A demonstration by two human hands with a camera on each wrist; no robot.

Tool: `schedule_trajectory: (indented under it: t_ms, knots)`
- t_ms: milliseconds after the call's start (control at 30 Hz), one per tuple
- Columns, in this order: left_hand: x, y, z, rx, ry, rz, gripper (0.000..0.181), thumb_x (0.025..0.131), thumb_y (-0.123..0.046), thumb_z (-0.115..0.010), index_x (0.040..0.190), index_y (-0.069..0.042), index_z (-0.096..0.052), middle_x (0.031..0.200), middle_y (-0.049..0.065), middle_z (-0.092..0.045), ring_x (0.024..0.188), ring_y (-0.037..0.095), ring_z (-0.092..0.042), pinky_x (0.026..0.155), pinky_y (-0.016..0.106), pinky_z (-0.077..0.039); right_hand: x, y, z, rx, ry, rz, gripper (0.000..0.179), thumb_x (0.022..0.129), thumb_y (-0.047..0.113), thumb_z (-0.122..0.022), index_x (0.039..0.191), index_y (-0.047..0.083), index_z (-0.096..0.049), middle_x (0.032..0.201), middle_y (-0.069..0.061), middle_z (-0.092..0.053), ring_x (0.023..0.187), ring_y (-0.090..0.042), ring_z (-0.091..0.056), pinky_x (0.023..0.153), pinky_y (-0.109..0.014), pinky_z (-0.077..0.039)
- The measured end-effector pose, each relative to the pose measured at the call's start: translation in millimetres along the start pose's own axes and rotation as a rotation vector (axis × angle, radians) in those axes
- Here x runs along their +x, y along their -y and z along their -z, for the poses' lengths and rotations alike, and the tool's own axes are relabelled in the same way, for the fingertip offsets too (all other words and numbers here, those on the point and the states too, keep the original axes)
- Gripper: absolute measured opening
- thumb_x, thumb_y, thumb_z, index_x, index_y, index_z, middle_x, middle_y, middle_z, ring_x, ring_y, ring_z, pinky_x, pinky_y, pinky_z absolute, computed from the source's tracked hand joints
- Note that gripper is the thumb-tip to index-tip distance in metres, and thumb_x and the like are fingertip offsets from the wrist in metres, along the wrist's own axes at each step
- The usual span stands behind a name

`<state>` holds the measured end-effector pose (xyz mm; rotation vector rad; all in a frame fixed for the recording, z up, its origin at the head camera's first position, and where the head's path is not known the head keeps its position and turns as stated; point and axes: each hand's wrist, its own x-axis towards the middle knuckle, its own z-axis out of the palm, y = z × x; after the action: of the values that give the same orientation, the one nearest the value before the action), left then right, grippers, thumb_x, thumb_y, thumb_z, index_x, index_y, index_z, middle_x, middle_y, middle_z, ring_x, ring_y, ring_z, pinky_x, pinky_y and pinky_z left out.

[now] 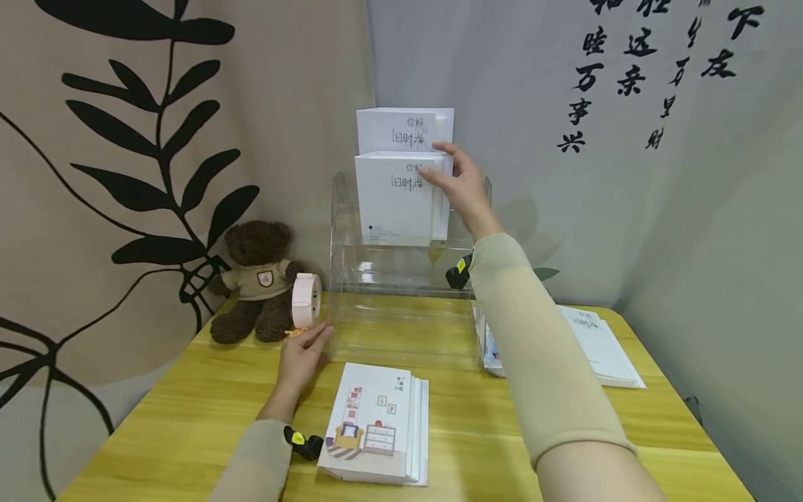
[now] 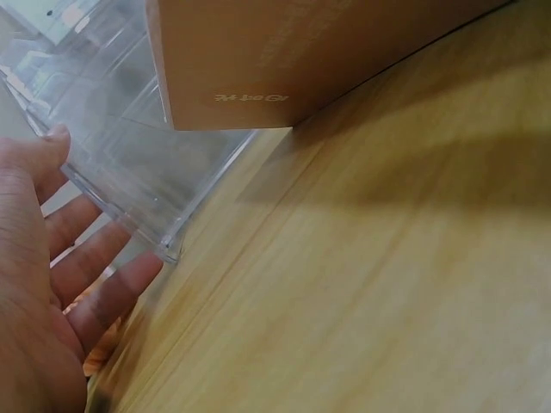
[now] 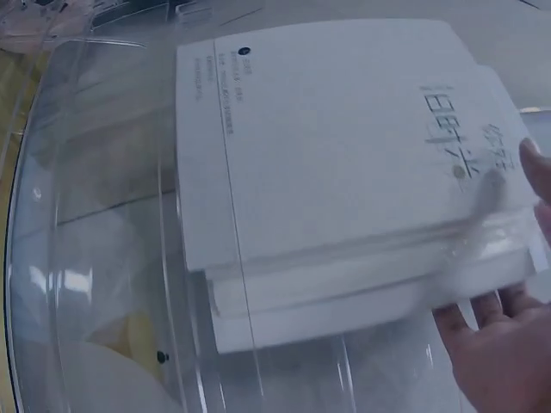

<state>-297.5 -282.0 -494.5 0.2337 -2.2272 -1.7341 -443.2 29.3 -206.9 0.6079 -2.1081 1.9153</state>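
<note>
Pinching front white stack [image 1: 395, 209] at its right edge with right hand [image 1: 467, 187], thumb on cover. Located near-upright at upper part of clear rack [image 1: 401, 282], before second white stack [image 1: 381, 131]. Touching rack's lower left side with left hand [image 1: 301, 359], fingers spread, nearly straight. Noted on yellow surface [image 1: 157, 432]: illustrated stack [image 1: 366, 411] before rack, teddy bear [image 1: 256, 279] and pink item [image 1: 304, 300] at left, another white stack [image 1: 605, 352] at right.

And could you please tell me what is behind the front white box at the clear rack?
Behind the front white box, the upper part of a similar white box shows; its lower part is covered and cannot be seen.
</note>
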Motion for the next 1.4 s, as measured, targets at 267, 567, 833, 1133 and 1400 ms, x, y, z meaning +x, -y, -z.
schedule_trajectory:
  t_ms: [267, 567, 833, 1133, 1400]
  knots:
    - [-1.4, -4.6, -7.1, -0.015, 0.0, -0.014, 0.054, 0.099, -0.051, -0.072, 0.143, -0.018, -0.069, 0.154, 0.01, -0.061, 0.123, 0.03, -0.069, 0.074, 0.027, -0.067, -5.8, -6, -11, -0.03, -0.055, 0.061, 0.041, 0.095, 0.016, -0.081, 0.133, 0.024, -0.068, 0.136, -0.007, -0.068, 0.113, -0.024, -0.069, 0.097, -0.043, -0.061]
    - [-13.5, 3.4, -10.9, 0.012, -0.005, -0.005, 0.054, 0.099, -0.052, -0.072, 0.141, -0.017, -0.07, 0.152, 0.011, -0.062, 0.112, 0.031, -0.074, 0.071, 0.025, -0.066, -19.2, -25, -12, -0.164, -0.059, 0.218, 0.044, 0.096, 0.016, -0.08, 0.137, 0.016, -0.065, 0.139, -0.009, -0.066, 0.133, -0.027, -0.057, 0.119, -0.045, -0.044]
    - [-8.3, 2.6, -4.3, 0.037, -0.007, -0.032, 0.057, 0.099, -0.054, -0.071, 0.142, -0.017, -0.07, 0.149, 0.014, -0.065, 0.082, 0.016, -0.075, 0.068, 0.025, -0.066, -34.9, -26, -19, -0.134, -0.08, 0.306, 0.037, 0.09, 0.013, -0.086, 0.123, 0.012, -0.07, 0.129, -0.008, -0.072, 0.117, -0.024, -0.067, 0.101, -0.036, -0.055]
    - [-0.5, -4.0, 1.8, 0.048, -0.008, -0.086, 0.045, 0.104, -0.042, -0.068, 0.14, -0.015, -0.071, 0.143, 0.017, -0.068, 0.097, 0.028, -0.077, 0.07, 0.029, -0.068, -65.9, -43, -33, -0.349, -0.099, 1.079, 0.025, 0.083, -0.002, -0.087, 0.104, 0.003, -0.074, 0.1, -0.019, -0.069, 0.093, -0.032, -0.072, 0.085, -0.031, -0.064]
    - [-3.1, 0.0, 4.3, 0.041, 0.008, -0.083, 0.046, 0.103, -0.046, -0.069, 0.14, -0.019, -0.072, 0.139, 0.017, -0.071, 0.103, 0.029, -0.076, 0.073, 0.03, -0.068, -71.6, -41, -45, -0.411, -0.035, 1.195, 0.025, 0.085, -0.004, -0.083, 0.107, 0.004, -0.073, 0.102, -0.017, -0.067, 0.095, -0.03, -0.073, 0.083, -0.028, -0.064]
